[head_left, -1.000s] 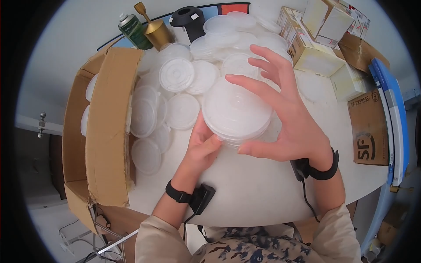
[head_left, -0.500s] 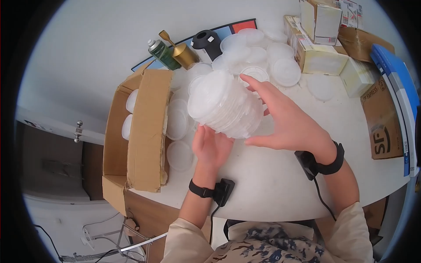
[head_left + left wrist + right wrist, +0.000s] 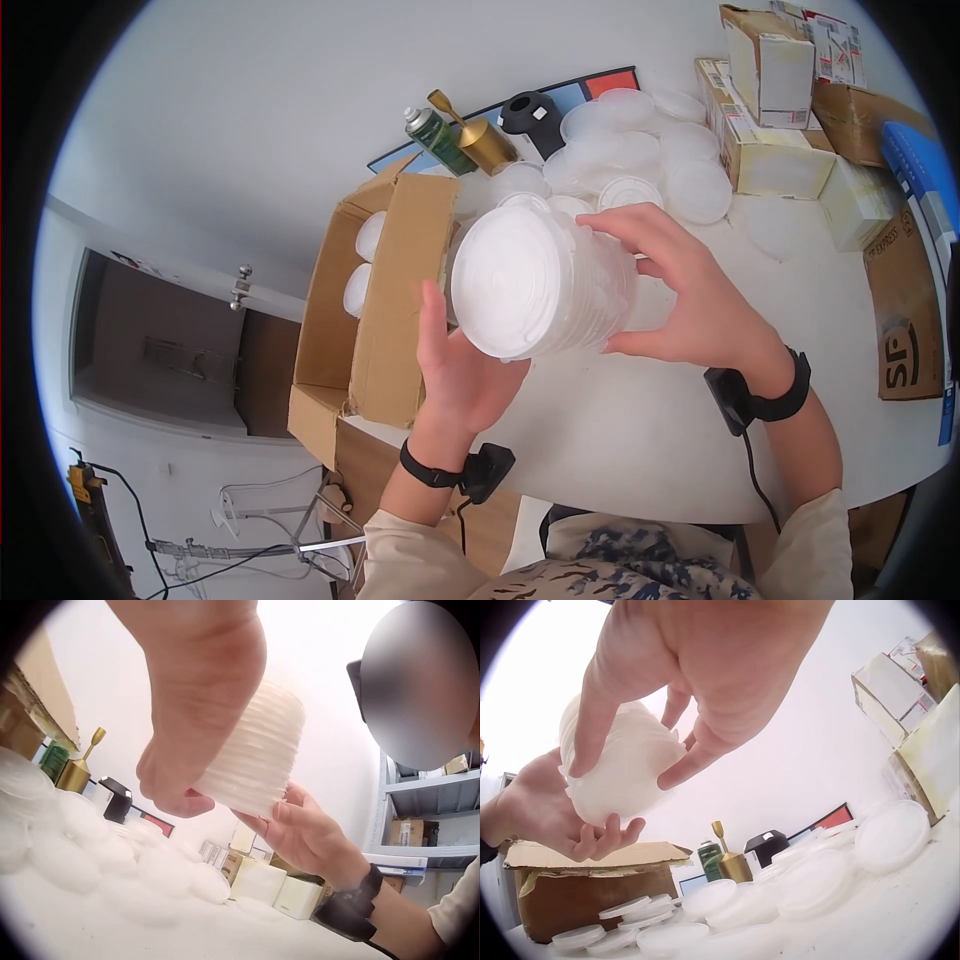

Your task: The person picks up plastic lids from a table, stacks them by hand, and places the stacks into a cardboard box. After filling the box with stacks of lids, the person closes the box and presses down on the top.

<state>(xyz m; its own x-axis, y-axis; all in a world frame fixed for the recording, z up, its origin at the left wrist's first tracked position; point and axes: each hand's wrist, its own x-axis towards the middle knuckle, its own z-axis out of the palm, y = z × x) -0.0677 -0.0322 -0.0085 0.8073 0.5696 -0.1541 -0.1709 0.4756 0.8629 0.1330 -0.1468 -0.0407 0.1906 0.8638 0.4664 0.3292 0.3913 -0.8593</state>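
A thick stack of translucent white plastic lids (image 3: 510,280) is held sideways in the air above the table, one round face turned to the left. My right hand (image 3: 700,300) grips its right end, thumb below and fingers over the top. In the right wrist view those fingers (image 3: 592,735) spread around the stack. Under the left end, my left hand (image 3: 465,375) supports it with the palm turned up and the thumb standing away from the lids. From the left wrist view, the ridged rims (image 3: 259,742) show packed tightly together.
On the left stands an open cardboard box (image 3: 400,300) with lids inside. Loose lids (image 3: 640,150) are heaped at the back, near a spray can (image 3: 440,140), a gold holder (image 3: 487,148) and a black object (image 3: 530,120). Cartons (image 3: 775,130) and blue binders (image 3: 915,170) line the right.
The stack has turned from upright to lying sideways, its round face now to the left. My left thumb has come off it, and my right hand has closed in on its right end.
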